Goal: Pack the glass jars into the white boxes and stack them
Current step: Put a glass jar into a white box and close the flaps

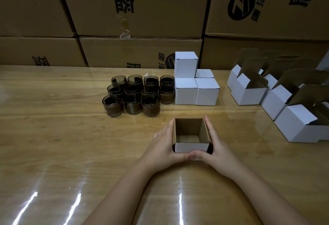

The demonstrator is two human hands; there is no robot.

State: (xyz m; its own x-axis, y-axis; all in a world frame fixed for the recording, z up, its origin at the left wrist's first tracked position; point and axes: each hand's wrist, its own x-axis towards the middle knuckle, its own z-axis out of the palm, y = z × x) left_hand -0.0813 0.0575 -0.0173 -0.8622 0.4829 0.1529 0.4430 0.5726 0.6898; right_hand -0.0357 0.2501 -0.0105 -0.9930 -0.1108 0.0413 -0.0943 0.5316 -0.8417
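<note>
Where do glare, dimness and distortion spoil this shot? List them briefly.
Head view: dim overall, with white glare streaks on the table near the bottom edge; head view: the jars read as dark shapes, contents unclear; head view: the wide-angle lens slants the cartons outward toward the corners.

left hand (163, 144) | right hand (219, 148) | flanking open box (191, 147) (thumbs meet)

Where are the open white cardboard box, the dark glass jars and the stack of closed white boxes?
Open white cardboard box (192, 147): head view, its white front wall.
Dark glass jars (151, 106): head view, front right jar's side.
Stack of closed white boxes (186, 68): head view, top box's front face.
</note>
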